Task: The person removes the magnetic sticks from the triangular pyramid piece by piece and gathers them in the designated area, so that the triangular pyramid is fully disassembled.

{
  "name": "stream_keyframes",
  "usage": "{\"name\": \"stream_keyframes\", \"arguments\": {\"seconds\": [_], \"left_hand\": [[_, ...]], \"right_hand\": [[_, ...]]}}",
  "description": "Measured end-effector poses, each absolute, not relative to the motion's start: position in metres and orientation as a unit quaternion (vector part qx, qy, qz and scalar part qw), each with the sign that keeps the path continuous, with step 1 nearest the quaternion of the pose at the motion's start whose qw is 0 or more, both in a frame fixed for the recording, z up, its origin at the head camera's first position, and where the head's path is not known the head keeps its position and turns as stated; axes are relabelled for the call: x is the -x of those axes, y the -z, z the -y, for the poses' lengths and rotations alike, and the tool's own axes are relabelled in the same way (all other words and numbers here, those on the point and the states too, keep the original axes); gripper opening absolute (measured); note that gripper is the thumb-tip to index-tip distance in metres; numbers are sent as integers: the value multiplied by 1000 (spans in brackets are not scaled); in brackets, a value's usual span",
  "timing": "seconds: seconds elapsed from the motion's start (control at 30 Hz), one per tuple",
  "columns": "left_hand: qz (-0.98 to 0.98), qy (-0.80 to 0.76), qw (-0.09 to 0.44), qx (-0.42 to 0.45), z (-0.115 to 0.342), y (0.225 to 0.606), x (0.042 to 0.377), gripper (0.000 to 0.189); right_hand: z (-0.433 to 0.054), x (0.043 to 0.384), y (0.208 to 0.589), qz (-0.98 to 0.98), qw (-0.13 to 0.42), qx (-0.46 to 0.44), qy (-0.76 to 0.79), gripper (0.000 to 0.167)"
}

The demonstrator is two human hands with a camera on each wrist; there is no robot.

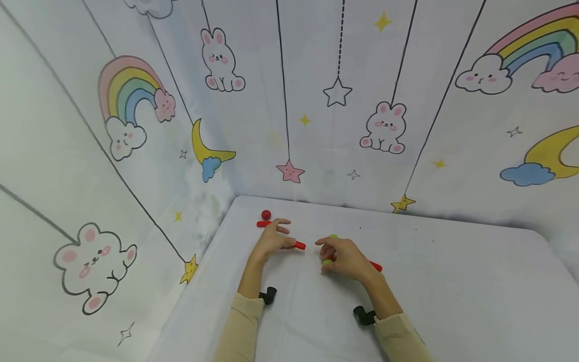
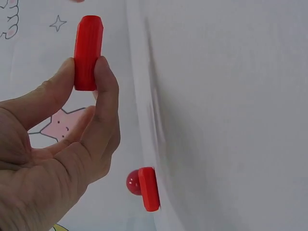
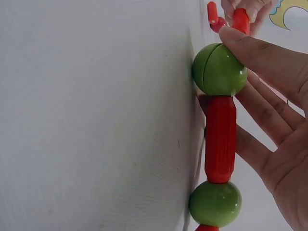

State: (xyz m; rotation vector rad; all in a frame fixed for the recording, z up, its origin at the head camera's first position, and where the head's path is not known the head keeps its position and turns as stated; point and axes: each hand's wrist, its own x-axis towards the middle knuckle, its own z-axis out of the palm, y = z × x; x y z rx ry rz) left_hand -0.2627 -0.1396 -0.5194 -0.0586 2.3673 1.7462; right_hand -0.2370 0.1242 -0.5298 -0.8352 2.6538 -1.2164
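Observation:
My left hand (image 1: 274, 240) pinches a short red ridged rod (image 2: 88, 53) between thumb and fingertips, with the rod's far end sticking out. On the right, my other hand (image 1: 346, 259) holds a green ball (image 3: 219, 70), thumb on top and fingers behind. That ball sits at the end of a joined row: a red rod (image 3: 220, 139) runs from it to a second green ball (image 3: 215, 203), and more red shows past that at the frame's bottom edge. In the head view, a red rod end (image 1: 375, 265) shows beyond the right hand, partly hidden by it.
Behind the left hand, a loose red ball (image 1: 266, 214) lies close to another red rod (image 1: 263, 224) on the white-covered table (image 1: 452, 281). A white cloth wall (image 1: 253, 125) printed with rabbits, stars and rainbows rises at the table's back and left. Each wrist carries a black camera mount (image 1: 363, 315).

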Motion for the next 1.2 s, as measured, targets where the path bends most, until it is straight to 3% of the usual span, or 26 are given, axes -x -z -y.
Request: {"name": "stream_keyframes", "arguments": {"seconds": [0.67,0.93,1.2], "left_hand": [[-825,-557,51,80,200,525,264,60],[-835,-537,12,120,214,530,273,67],[-846,-517,8,135,221,529,284,67]], "right_hand": [[-122,237,532,-872,39,298,387,62],[-125,237,534,-865,41,305,396,63],[-124,237,535,-866,40,308,393,62]]}}
